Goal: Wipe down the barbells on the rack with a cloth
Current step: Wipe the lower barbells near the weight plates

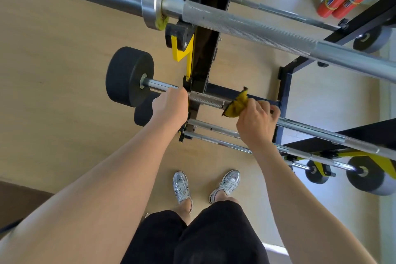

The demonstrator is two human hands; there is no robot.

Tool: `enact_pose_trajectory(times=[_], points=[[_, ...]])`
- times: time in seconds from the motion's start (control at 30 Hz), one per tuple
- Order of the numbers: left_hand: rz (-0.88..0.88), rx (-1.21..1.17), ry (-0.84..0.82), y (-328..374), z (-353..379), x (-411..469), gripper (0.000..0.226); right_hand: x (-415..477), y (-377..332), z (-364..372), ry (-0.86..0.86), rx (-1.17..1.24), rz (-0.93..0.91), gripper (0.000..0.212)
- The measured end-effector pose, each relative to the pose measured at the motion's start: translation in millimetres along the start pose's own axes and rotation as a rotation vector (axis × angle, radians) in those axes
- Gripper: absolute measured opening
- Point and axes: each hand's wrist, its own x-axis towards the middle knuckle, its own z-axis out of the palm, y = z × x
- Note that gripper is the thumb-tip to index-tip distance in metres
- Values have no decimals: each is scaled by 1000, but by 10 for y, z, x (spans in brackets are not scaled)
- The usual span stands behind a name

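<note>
While the left hand point(171, 105) is gripping the chrome shaft of a fixed-weight barbell point(205, 99) just beside the black-and-yellow rack upright point(202, 53), the right hand point(257, 123) is clutching a bunched yellow cloth point(236, 104) against the same shaft, at the end of its knurled section. The barbell is lying across the rack, its round black weight point(128, 75) sticking out to the left. A thick Olympic bar point(246, 24) is resting above it, and thinner barbells point(214, 133) are sitting below. The person is standing on a wooden floor point(64, 70) in silver sneakers point(181, 186).
</note>
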Motion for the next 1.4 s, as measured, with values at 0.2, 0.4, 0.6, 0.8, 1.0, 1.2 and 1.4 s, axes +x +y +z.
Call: enact_pose_trajectory(times=[0.2, 0.4, 0.6, 0.8, 1.0, 1.2, 1.4], points=[[1, 49, -10, 113, -33, -40, 37, 61, -1034, 207, -55, 157, -10, 24], [26, 99, -11, 157, -12, -86, 47, 108, -322, 122, -51, 24, -221, 21], [42, 79, -25, 178, -21, -80, 47, -23, -116, 144, 105, 62, 141, 23], [23, 135, -17, 269, 45, -79, 38, 35, -496, 189, -75, 128, -397, 39], [22, 162, -14, 279, 85, -44, 39, -223, 574, 84, 134, 140, -22, 35], [33, 153, -18, 268, 62, -61, 38, -86, -718, 352, 43, 202, -237, 54], [27, 171, -18, 279, 60, -86, 43, 13, 426, 55, -75, -9, -412, 83]])
